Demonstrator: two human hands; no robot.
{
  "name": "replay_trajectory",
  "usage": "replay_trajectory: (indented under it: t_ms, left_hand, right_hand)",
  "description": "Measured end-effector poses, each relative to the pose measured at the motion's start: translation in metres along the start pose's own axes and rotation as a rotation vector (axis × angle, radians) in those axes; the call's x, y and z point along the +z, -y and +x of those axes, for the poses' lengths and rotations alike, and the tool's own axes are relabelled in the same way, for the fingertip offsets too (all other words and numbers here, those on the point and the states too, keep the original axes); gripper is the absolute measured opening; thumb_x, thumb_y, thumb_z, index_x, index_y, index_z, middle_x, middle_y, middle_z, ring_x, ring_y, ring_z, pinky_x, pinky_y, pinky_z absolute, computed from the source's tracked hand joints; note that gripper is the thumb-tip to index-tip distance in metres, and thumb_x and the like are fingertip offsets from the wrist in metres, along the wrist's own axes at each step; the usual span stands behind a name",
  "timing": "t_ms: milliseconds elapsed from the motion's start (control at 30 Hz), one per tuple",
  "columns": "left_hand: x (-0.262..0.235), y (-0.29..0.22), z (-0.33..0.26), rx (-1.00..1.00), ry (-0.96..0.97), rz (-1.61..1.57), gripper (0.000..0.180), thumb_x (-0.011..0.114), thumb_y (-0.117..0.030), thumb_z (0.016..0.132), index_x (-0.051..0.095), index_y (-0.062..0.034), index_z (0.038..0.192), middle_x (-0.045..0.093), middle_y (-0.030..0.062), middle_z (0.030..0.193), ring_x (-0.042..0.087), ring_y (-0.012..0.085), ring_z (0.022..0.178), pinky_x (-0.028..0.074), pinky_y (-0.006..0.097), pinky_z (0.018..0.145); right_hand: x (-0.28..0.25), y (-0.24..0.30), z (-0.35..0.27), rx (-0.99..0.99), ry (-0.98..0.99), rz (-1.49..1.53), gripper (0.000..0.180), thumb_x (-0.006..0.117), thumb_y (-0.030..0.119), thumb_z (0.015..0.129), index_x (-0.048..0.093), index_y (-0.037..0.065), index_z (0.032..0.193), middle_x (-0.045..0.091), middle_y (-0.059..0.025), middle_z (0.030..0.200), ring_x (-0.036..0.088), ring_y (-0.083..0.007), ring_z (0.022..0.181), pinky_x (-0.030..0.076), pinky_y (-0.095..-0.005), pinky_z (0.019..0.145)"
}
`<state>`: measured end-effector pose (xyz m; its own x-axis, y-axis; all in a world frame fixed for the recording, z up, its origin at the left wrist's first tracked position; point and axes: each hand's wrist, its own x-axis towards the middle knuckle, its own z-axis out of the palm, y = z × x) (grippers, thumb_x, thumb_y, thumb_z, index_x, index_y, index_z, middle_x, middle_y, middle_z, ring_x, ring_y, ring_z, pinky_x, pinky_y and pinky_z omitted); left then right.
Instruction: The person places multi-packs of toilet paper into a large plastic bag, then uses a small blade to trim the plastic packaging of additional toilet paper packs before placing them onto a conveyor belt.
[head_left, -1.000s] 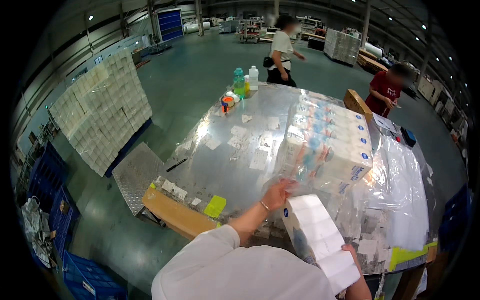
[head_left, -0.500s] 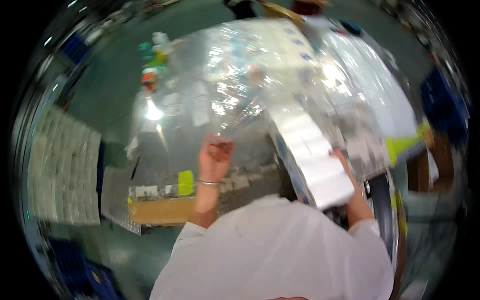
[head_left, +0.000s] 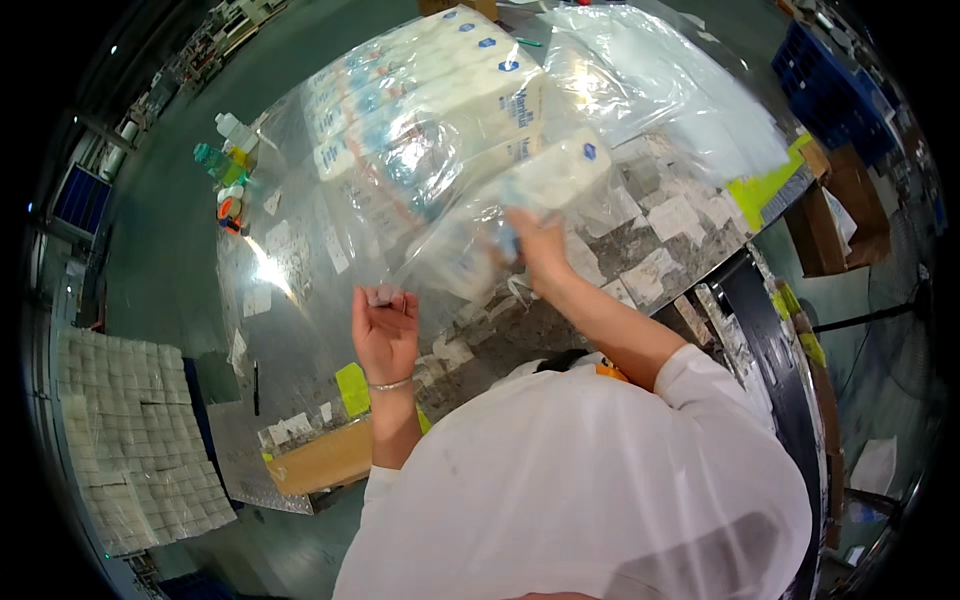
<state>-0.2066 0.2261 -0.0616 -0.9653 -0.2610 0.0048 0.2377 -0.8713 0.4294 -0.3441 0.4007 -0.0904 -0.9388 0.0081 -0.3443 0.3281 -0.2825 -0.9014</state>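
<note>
Holding by left hand (head_left: 387,330): edge of clear film (head_left: 412,262) was pinched in curled fingertips.
Right hand (head_left: 540,250): blurred at near pack (head_left: 565,175); whether it was gripped could not be told.
Near pack position: found on tabletop (head_left: 310,330), in front of row of packs (head_left: 430,95).
Film handling: judged best kept lifted and taut, lest it be snagged.
Pack alignment: judged best kept flat and square to row.
</note>
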Motion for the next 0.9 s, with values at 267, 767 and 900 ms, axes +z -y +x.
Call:
replay_trajectory:
  t_ms: [267,767,900]
  left_hand:
    - [-0.017,0.001,-0.009,0.071,-0.11,0.076,0.019,0.043,-0.026,0.09,0.05,-0.0116,0.08,0.054,0.0017,0.077,0.053,0.017,0.076,0.042,0.034,0.077]
    - [-0.038,0.01,-0.014,0.257,-0.226,0.559,0.004,0.047,-0.007,0.084,0.05,-0.0066,0.08,0.051,0.0043,0.081,0.051,0.0148,0.078,0.043,0.032,0.074]
    - [-0.05,0.015,-0.016,0.301,-0.175,1.144,0.006,0.045,-0.001,0.082,0.049,-0.0012,0.078,0.046,0.0068,0.083,0.049,0.0168,0.077,0.044,0.031,0.072]
  right_hand:
    - [0.001,-0.028,0.079,-0.682,0.094,-0.806,0.051,0.063,0.022,0.068,0.048,0.002,0.113,0.054,-0.0181,0.107,0.053,-0.0313,0.093,0.042,-0.0373,0.083]
    - [0.003,0.007,0.104,-0.976,0.439,-1.712,0.068,0.054,0.026,0.071,0.027,0.018,0.134,0.023,-0.0145,0.138,0.018,-0.0325,0.128,0.012,-0.0464,0.104]
    - [-0.095,-0.001,0.14,-0.852,-0.242,-1.365,0.075,0.062,0.023,0.066,0.027,0.004,0.129,0.035,-0.0207,0.126,0.031,-0.0359,0.119,0.023,-0.0454,0.099]
